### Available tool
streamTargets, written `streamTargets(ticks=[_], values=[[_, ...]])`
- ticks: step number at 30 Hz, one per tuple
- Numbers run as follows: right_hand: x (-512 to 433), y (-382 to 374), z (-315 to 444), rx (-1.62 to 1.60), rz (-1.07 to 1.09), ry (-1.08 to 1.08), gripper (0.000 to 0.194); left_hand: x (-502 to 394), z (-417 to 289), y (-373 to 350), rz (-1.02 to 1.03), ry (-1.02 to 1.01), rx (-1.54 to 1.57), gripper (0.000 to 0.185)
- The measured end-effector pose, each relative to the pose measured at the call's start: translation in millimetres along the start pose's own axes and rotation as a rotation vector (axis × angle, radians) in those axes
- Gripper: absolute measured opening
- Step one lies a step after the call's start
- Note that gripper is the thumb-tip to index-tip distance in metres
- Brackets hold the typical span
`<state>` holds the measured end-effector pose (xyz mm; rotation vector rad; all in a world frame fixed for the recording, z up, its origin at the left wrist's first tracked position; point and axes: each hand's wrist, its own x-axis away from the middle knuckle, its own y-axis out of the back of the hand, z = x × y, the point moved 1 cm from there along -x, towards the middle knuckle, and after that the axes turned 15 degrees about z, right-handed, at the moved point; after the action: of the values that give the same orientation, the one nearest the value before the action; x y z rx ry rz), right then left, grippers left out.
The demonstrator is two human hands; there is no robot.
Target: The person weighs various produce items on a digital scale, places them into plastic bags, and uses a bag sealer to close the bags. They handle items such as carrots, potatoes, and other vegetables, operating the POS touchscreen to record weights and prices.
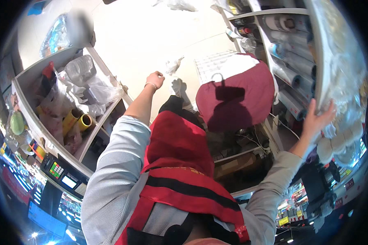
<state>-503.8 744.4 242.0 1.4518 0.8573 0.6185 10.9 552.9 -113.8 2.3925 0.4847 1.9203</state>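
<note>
My left hand (155, 80), with a thin bracelet at the wrist, hangs loosely curled above the pale floor (132, 39). Nothing shows in it. A crumpled piece of clear plastic (174, 65) lies on the floor just beyond it, by my white shoe (175, 86). My right hand (317, 119) is at the white counter edge (320, 61), fingers spread, beside clear plastic bags (346, 82). Whether it touches the bags, I cannot tell. A dark red cloth-covered seat (236, 98) stands between my legs and the right-hand shelves, with a shadow across it.
On the left, an open cabinet (93, 134) holds clear plastic containers (79, 69), plastic bags and yellow tubes (85, 121). A card terminal (59, 171) sits on its outer side. Shelves at right hold several film rolls (285, 72). Cables (251, 139) run below the seat.
</note>
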Motion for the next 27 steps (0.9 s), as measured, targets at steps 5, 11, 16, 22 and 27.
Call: streamTargets(ticks=[5,11,16,22,27], values=[[-31.9,-9.8,-25.2,0.185,0.098,-0.008,0.071,-77.1,-32.1,-20.8,0.070,0.135,-0.243,0.041],[-24.0,-9.6,-40.5,0.115,0.132,-0.167,0.076,-173.2,-37.1,-55.0,0.255,0.215,-0.567,0.055],[-21.0,0.1,-41.9,0.116,0.142,-0.415,0.084,-228.4,9.5,-85.6,0.301,0.240,-0.645,0.065],[-28.0,-9.4,-37.8,0.296,0.074,-0.153,0.072,-188.3,61.8,-91.8,-0.006,-0.088,0.220,0.042],[-33.5,-13.6,-23.3,0.244,0.014,0.009,0.070,-90.9,32.4,-31.1,-0.159,-0.309,1.012,0.021]])
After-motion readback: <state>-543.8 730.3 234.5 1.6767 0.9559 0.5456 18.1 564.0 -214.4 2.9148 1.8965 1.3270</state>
